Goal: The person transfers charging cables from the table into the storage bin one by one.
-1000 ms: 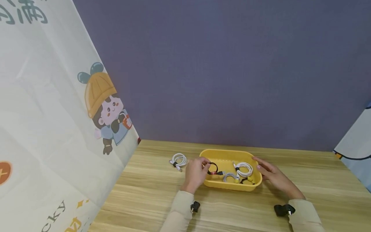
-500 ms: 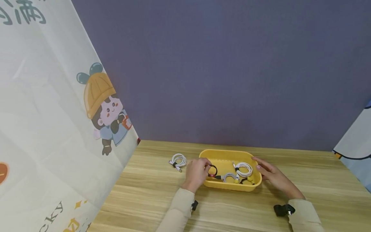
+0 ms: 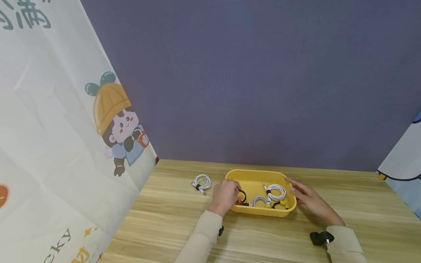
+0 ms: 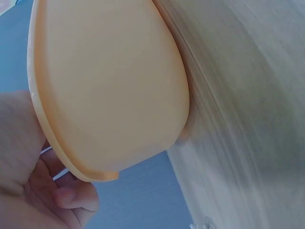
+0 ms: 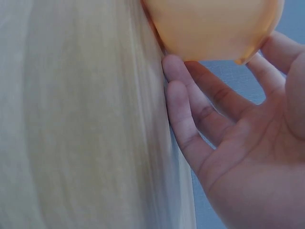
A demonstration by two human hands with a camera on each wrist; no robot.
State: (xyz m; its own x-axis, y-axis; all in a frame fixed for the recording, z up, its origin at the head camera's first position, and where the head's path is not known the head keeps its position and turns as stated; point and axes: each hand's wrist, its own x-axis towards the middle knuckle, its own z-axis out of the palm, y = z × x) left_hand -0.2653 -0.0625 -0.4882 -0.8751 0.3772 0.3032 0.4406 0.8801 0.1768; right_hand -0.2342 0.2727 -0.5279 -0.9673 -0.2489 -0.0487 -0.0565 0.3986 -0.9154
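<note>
A yellow tray [image 3: 253, 172] stands on the wooden table [image 3: 184, 219]. My left hand [image 3: 234, 193] reaches over the tray's left end and pinches a small black coiled cable [image 3: 242, 197] with a red band, low inside the tray. Two white coiled cables [image 3: 276, 190] [image 3: 260, 200] and a black-and-yellow one [image 3: 280, 204] lie in the tray. My right hand [image 3: 297, 191] rests with straight fingers against the tray's right end. The left wrist view shows the tray's outer wall [image 4: 109, 86] beside my left hand [image 4: 43, 191]. In the right wrist view my fingers [image 5: 190, 133] touch the tray [image 5: 214, 24].
Another white coiled cable [image 3: 201, 181] lies on the table left of the tray. A printed curtain [image 3: 65, 146] hangs along the left side and a purple wall [image 3: 263, 91] stands behind the table. A light cloth [image 3: 404, 164] is at the far right.
My left hand has lowered the black cable from above the tray's left part down into it, closer to the left wall. The right hand has stayed put.
</note>
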